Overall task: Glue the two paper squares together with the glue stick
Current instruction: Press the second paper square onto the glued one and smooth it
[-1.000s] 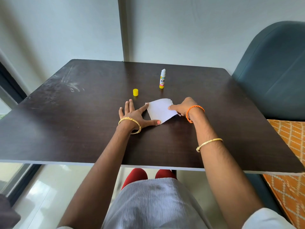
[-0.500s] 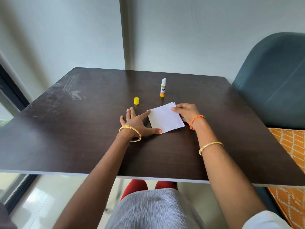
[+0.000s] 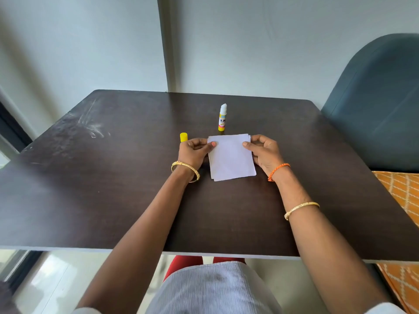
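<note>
Dark brown wooden table (image 3: 113, 177) fills mid-frame. White paper squares (image 3: 231, 158), stacked with edges slightly offset, are held at frame centre: the left hand (image 3: 192, 152) is pinched on the left edge, the right hand (image 3: 264, 152) on the right. Just above, the uncapped white-and-yellow glue stick (image 3: 222, 118) is stood upright; its small yellow cap (image 3: 183, 137) is seen beside the left fingers.

Two stacked paper squares (image 3: 231, 158), one uncapped glue stick (image 3: 222, 117) at 12 o'clock, one yellow cap (image 3: 183, 137), two hands, four wrist bands.
</note>
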